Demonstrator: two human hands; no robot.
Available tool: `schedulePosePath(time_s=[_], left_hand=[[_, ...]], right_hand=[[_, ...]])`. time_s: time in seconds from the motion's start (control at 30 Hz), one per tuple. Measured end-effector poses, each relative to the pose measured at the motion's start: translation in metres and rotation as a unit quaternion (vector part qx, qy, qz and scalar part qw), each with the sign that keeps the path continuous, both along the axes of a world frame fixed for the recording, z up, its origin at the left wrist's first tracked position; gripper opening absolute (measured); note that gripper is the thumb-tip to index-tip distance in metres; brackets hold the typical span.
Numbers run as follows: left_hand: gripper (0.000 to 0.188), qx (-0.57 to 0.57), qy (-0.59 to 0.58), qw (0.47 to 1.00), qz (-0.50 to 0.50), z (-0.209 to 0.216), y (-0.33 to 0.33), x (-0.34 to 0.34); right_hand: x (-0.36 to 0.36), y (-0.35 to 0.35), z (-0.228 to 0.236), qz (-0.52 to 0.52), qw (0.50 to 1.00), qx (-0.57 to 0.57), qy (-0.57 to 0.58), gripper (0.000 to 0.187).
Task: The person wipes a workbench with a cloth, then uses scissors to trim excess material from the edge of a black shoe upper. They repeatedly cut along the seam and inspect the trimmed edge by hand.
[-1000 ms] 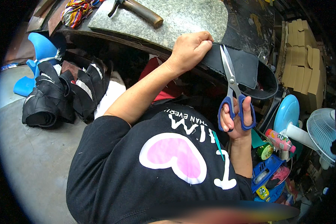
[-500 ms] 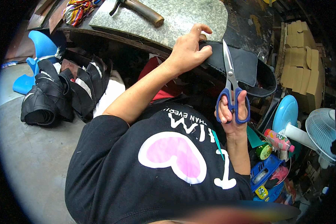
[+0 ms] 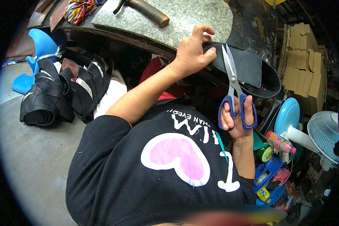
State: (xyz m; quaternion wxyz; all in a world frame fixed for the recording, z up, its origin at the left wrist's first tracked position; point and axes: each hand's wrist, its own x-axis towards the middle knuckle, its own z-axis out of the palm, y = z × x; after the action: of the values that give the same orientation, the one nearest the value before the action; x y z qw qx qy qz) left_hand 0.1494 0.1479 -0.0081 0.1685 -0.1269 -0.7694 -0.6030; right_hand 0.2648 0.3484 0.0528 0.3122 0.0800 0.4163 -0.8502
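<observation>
The person's right hand has its grip through the handles of the scissors, whose long axis runs away from the chest, tips toward the table and slightly left, blades narrowly parted. Behind them, a black strap stretches rightward into a curl. The left hand is at its left end, thumb and forefinger apart; whether that grip holds it, I can't tell.

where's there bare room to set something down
The speckled slab is bare right of the wooden-handled tool, beyond the left hand. Open floor lies left of the black shirt, below the black rolls. Crowded: right side, with fan, pink bottle, blue basket.
</observation>
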Motion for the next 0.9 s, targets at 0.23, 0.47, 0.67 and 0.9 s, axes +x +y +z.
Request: schedulePosePath(time_s=[0.23, 0.47, 0.67, 0.9], left_hand=[[0.047, -0.019, 0.025, 0.999, -0.003, -0.001, -0.001, -0.002], [0.049, -0.027, -0.051, 0.998, -0.030, 0.004, -0.005, 0.002], [0.047, -0.011, -0.028, 0.999, -0.014, 0.011, -0.003, 0.002], [0.032, -0.297, 0.146, 0.938, 0.105, 0.021, -0.015, 0.024]], right_hand=[[-0.003, -0.002, 0.010, 0.001, 0.998, -0.061, -0.028, 0.070], [-0.009, -0.012, 0.006, -0.003, 0.999, 0.026, -0.027, 0.067], [-0.006, -0.023, -0.001, -0.018, 0.999, 0.042, 0.000, 0.063], [-0.007, -0.015, -0.007, -0.041, 0.997, 0.064, 0.014, 0.062]])
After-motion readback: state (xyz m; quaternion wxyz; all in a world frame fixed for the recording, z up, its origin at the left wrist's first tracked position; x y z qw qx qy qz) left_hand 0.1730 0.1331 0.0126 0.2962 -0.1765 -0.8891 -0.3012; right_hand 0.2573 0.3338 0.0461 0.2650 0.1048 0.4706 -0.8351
